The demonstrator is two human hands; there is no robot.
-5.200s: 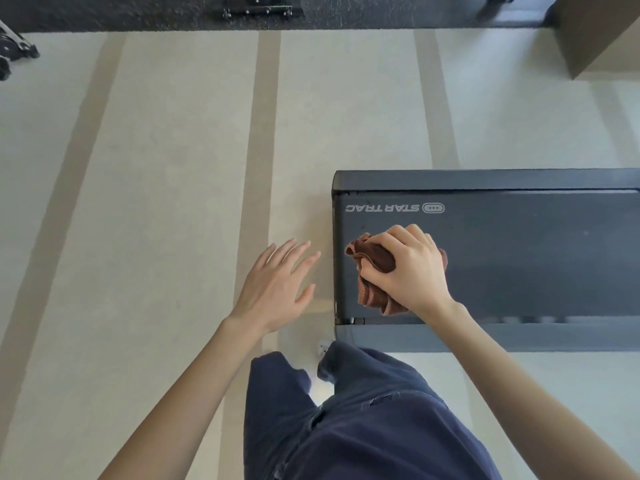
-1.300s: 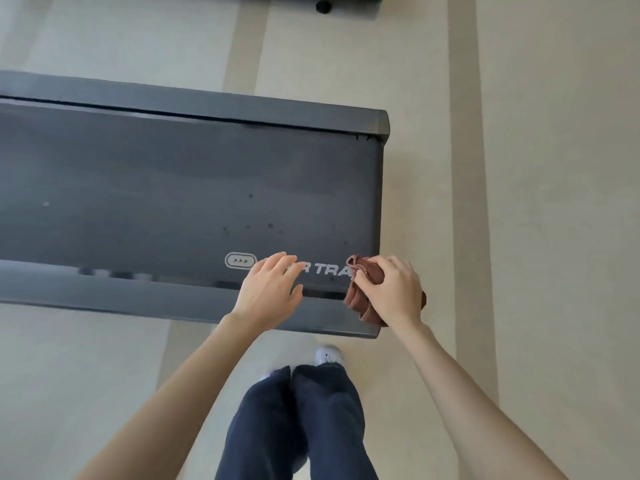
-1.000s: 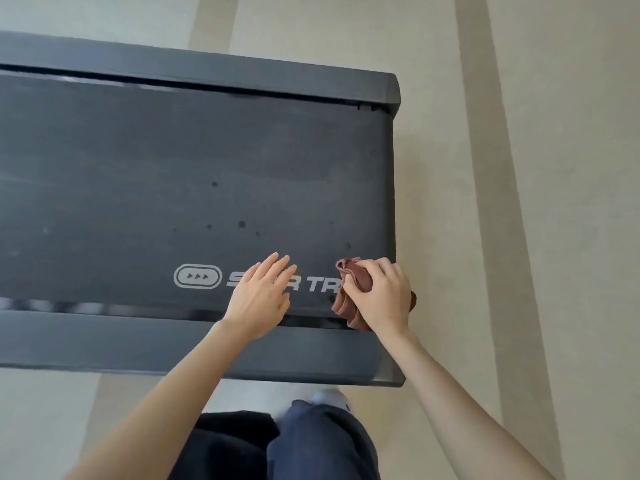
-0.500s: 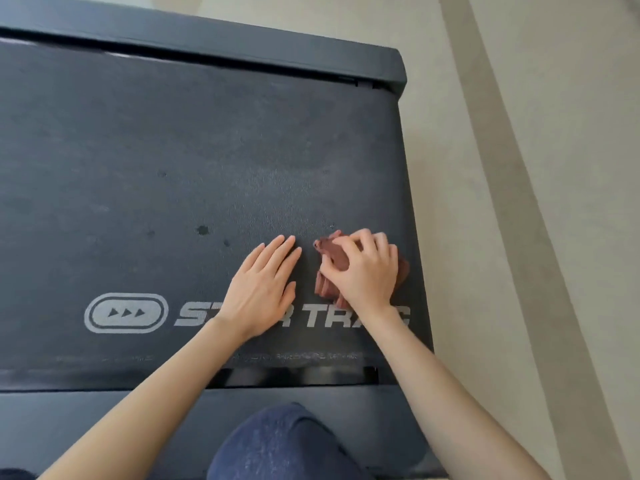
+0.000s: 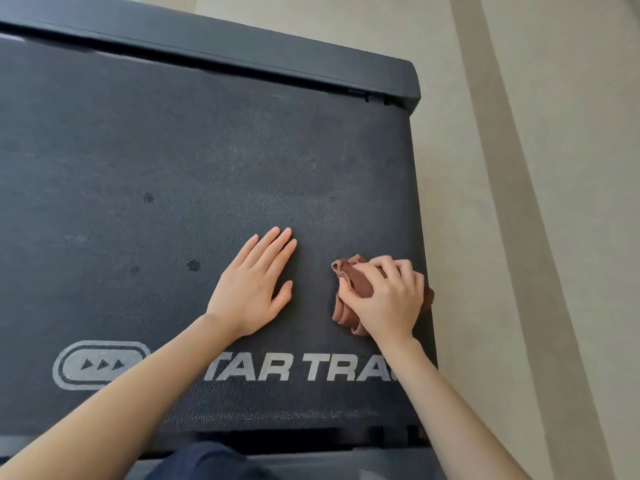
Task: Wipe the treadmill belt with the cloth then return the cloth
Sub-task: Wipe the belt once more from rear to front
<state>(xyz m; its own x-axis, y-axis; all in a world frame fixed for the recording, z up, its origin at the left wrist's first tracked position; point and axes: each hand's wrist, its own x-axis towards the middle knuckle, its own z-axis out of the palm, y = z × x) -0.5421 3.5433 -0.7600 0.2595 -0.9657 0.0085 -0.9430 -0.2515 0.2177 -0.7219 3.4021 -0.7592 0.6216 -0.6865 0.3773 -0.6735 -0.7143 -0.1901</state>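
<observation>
Cloth (image 5: 353,289) under right hand (image 5: 388,299) on belt (image 5: 207,150)

1. The far frame rail (image 5: 242,46) is black and runs from the left edge to a squared end at the upper right.
2. The pale beige floor (image 5: 571,98) lies beyond that rail and to the right of its end.
3. A darker tan stripe (image 5: 516,168) crosses the floor right of the rail's end, slanting toward the lower right.
4. A near frame rail (image 5: 346,469), blurred grey, lies opposite the far rail.
</observation>
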